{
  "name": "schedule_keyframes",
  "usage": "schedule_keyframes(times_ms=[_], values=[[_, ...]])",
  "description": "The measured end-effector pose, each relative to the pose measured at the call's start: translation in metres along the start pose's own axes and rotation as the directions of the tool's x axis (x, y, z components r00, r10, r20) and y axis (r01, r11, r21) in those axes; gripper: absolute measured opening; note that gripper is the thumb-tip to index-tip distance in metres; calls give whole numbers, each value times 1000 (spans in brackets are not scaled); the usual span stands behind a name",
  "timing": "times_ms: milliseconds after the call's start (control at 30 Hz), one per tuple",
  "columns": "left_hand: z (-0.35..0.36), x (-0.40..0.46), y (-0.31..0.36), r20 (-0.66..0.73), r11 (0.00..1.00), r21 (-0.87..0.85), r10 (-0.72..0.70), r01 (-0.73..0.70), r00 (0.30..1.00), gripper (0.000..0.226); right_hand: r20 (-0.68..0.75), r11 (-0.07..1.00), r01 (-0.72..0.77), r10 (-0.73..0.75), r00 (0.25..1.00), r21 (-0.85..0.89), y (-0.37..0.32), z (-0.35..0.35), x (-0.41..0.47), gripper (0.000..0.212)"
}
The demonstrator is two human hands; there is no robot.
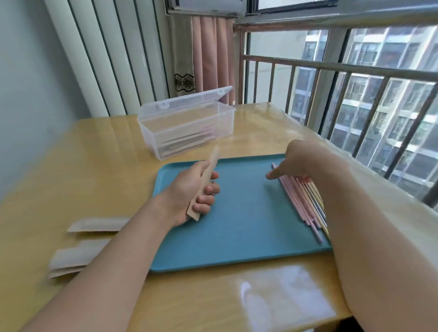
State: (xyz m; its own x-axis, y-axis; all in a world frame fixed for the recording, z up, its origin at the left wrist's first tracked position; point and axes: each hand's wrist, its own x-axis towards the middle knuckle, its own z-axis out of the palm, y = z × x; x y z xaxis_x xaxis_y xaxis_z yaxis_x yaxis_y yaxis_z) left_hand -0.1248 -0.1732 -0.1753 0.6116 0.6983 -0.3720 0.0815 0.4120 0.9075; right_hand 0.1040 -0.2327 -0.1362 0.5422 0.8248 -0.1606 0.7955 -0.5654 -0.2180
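Bare forearms come in from the near edge. Left hand point(191, 191) has its fingers curled round a tan paper sleeve point(211, 165), tilted above the blue tray point(238, 232). Right hand point(300, 157) lies on the far end of the pastel sticks point(302, 206) along the tray's right side, forefinger straight (whether the hidden fingers pinch one, I cannot tell). More flat sleeves point(97, 225) lie left on the wooden table point(83, 162). Beyond the tray stands a clear plastic box point(187, 131), lid up.
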Motion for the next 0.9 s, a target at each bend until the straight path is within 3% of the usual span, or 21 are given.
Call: schedule_keyframes(times_ms=[267, 467, 600, 800, 900], values=[[-2, -5, -9, -28, 978, 48, 206, -205, 978, 13, -42, 998, 33, -36, 998, -62, -3, 2, 2, 54], [3, -6, -9, -6, 959, 173, 229, -224, 973, 28, -29, 999, 26, -25, 999, 32, -2, 2, 6, 43], [4, -9, -7, 6, 963, 171, 210, -208, 978, 41, 10, 998, 37, -37, 999, 44, -5, 2, 2, 42], [6, -8, -6, 15, 968, 164, 192, -192, 981, 42, -50, 986, 130, -126, 991, 105, -25, 15, -6, 30], [5, -7, -6, 8, 962, 188, 202, -200, 979, 40, -45, 958, 146, -139, 989, 248, -26, 13, -4, 24]])
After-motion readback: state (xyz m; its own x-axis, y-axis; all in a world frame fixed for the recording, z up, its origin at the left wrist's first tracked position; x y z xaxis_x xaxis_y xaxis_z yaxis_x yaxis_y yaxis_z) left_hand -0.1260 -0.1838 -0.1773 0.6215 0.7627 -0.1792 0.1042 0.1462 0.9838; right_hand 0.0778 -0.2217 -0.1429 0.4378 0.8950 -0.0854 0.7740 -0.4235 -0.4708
